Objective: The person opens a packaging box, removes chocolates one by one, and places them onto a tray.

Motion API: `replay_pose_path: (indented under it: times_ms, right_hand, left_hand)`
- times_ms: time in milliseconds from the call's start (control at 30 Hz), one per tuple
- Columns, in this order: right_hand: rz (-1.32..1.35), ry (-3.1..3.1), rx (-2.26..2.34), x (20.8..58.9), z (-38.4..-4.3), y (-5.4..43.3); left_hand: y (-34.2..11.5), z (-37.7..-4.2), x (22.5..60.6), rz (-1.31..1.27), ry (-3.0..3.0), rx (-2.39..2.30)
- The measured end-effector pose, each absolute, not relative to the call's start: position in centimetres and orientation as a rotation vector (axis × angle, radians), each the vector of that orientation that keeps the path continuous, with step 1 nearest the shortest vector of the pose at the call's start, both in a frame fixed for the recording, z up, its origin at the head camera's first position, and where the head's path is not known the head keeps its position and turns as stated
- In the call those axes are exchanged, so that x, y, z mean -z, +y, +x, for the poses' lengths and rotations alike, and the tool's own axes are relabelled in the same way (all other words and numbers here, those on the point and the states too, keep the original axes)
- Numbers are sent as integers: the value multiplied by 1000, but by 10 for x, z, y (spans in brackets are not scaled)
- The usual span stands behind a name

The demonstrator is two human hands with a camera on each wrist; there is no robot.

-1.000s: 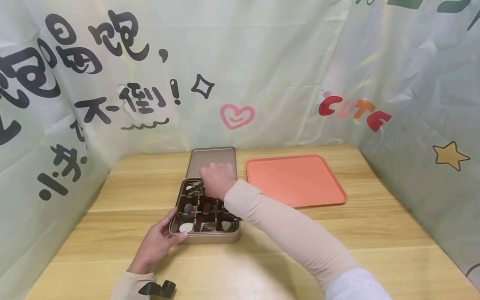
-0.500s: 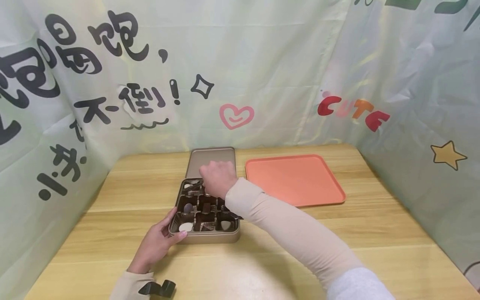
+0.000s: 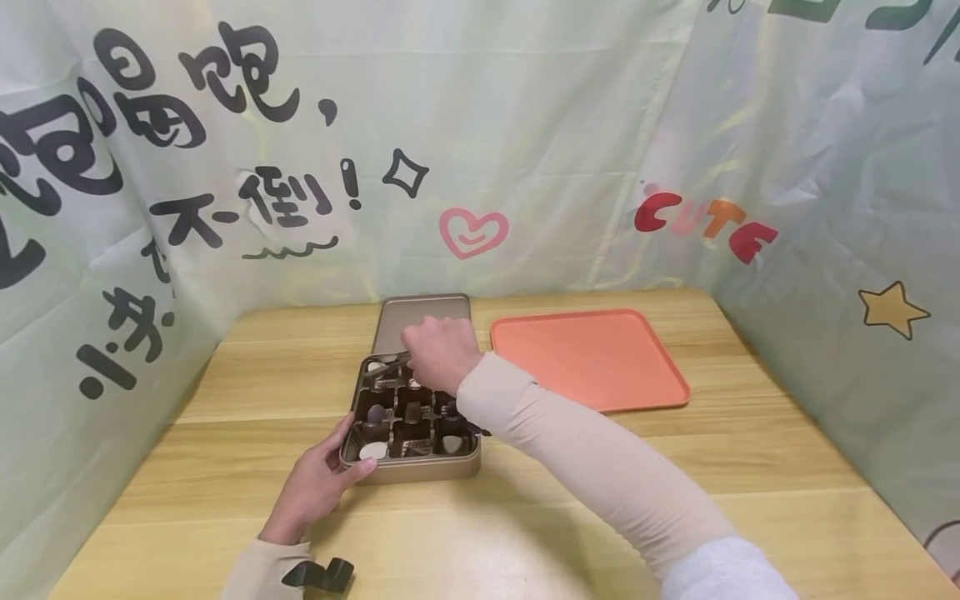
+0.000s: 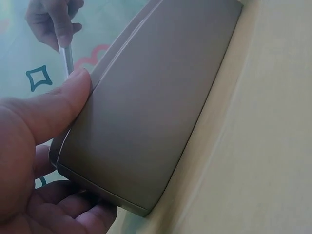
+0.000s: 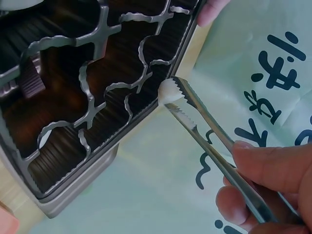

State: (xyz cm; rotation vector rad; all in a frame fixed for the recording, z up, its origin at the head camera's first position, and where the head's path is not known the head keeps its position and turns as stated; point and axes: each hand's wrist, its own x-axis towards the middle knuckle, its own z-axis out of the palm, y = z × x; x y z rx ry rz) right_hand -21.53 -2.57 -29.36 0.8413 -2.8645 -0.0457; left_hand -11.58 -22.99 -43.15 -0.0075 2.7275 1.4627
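My left hand (image 3: pixel 311 492) grips the near-left corner of an open bronze tin (image 3: pixel 408 475), with the thumb on its front edge and the other fingers around the side. A dark divided insert (image 5: pixel 63 46) inside holds several small white, brown and purple pieces. My right hand (image 3: pixel 442 350) is over the tin's far end and holds metal tweezers (image 5: pixel 226 169). Their serrated tips pinch a white rounded piece (image 5: pixel 168 92), which overlaps the tin's rim in the right wrist view. In the head view, this hand hides the far-right compartments.
The tin's flat lid (image 3: pixel 397 315) lies behind it, partly hidden by my right hand. An orange tray (image 3: pixel 592 358) rests to the right on the wooden table (image 3: pixel 637 492). Printed cloth (image 3: pixel 540 142) hangs around the back and sides.
My right hand has risen slightly and shifted right, lifting the tweezers with the white piece at the far-left compartment. My left hand keeps its hold on the tin.
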Motion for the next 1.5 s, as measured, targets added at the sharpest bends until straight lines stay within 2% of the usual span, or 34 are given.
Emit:
replay_pose_path:
  times_ms: [1500]
  right_hand:
    - [605,-2997,-117,288,-247,60]
  left_hand:
    - [-231,-117,432,6,2720,-1488]
